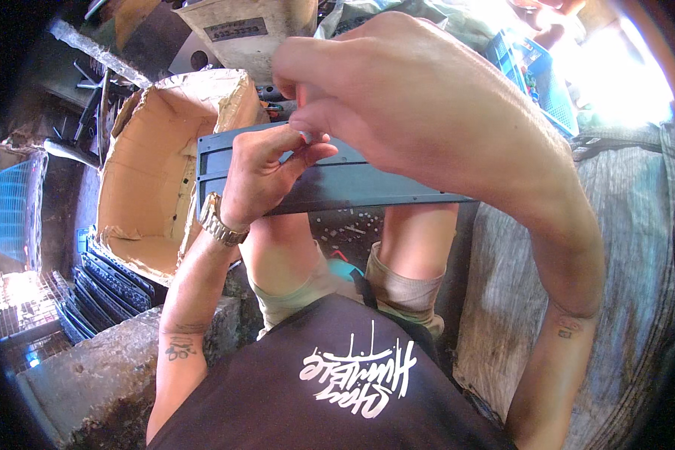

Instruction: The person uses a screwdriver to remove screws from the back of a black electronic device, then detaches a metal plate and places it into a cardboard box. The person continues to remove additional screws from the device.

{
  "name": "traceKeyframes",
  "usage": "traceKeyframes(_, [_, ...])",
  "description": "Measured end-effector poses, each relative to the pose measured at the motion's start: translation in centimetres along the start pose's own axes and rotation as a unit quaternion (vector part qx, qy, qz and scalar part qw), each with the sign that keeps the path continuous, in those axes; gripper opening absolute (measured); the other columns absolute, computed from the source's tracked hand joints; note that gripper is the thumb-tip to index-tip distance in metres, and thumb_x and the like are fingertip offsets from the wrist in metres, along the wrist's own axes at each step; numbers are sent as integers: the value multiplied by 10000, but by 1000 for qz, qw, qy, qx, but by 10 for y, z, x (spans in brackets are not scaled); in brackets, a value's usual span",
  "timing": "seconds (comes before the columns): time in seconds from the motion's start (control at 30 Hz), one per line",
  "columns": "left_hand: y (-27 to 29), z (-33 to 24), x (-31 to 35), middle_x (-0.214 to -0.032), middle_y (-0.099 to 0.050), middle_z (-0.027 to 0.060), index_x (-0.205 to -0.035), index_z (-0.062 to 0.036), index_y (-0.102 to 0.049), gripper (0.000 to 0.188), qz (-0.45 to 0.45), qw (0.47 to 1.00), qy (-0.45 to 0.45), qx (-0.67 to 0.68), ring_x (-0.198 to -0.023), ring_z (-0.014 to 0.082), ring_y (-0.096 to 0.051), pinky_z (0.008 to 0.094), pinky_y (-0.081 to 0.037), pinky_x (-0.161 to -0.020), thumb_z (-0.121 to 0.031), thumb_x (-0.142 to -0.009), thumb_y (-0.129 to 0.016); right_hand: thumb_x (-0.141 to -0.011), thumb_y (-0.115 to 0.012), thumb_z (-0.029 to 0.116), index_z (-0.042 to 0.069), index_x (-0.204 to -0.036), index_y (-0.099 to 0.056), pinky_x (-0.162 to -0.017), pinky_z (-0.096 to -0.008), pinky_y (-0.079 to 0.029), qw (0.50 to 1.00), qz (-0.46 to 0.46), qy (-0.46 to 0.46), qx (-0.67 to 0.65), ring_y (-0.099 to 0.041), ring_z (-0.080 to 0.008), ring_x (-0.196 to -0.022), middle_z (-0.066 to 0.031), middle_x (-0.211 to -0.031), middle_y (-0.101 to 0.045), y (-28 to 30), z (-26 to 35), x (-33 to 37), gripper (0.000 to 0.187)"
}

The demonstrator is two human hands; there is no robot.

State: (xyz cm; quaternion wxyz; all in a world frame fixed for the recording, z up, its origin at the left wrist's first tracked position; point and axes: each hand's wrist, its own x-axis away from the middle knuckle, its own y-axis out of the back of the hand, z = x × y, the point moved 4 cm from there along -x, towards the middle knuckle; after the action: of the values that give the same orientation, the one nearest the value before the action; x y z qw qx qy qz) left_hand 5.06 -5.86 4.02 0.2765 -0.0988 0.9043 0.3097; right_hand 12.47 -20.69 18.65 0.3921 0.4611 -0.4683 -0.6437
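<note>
A long dark grey panel [337, 186] with raised ribs and small holes lies across my knees. Over its left part is my left hand [261, 166], a metal watch [219, 221] on the wrist. Its thumb and finger are pinched together around something tiny that I cannot make out. My right hand [386, 94] is raised above the panel, close to the camera, with its fingers curled shut. Between thumb and finger a slim red-orange piece [301, 94] shows; the rest of it is hidden by the hand. The two hands' fingertips are close together.
An open, worn cardboard box [139, 161] stands to the left, with dark ribbed panels [101, 296] stacked below it. A pale bin [240, 34] is beyond, and a blue plastic crate [536, 82] is at the far right. Small pale bits [345, 225] litter the floor between my legs.
</note>
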Motion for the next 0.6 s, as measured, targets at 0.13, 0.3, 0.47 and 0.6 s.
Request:
traceKeyframes(0.13, [2, 7, 7, -871, -755, 164, -950, -27, -768, 119, -5, 1000, -3, -21, -737, 268, -747, 336, -564, -678, -97, -897, -848, -922, -699, 259, 31, -936, -722, -755, -488, -586, 1000, 14, -14, 16, -744, -406, -813, -194, -823, -733, 0, 8, -6, 229])
traceKeyframes(0.3, [3, 14, 11, -912, -765, 167, -996, -40, -783, 96, 25, 999, 3, -23, -779, 294, -757, 339, -580, -726, -47, -905, -814, -918, -705, 274, 38, -910, -726, -744, -492, -583, 995, 61, -56, 52, -742, -410, -798, -191, -805, -732, -1, 16, -15, 237])
traceKeyframes(0.47, [0, 14, 19, -964, -786, 155, -1061, -36, -773, 162, -13, 998, 48, 28, -844, 278, -773, 341, -587, -777, -9, -901, -786, -910, -711, 291, 38, -869, -731, -713, -485, -586, 999, -15, 7, 39, -743, -406, -760, -198, -769, -723, -2, 23, -15, 257])
traceKeyframes(0.6, [-3, 11, 24, -953, -785, 148, -1055, -19, -757, 185, -86, 992, 78, 55, -862, 273, -775, 340, -585, -782, -6, -873, -785, -908, -714, 271, 39, -889, -721, -706, -480, -581, 999, 0, 14, 36, -740, -402, -759, -193, -773, -721, -6, 20, -11, 233])
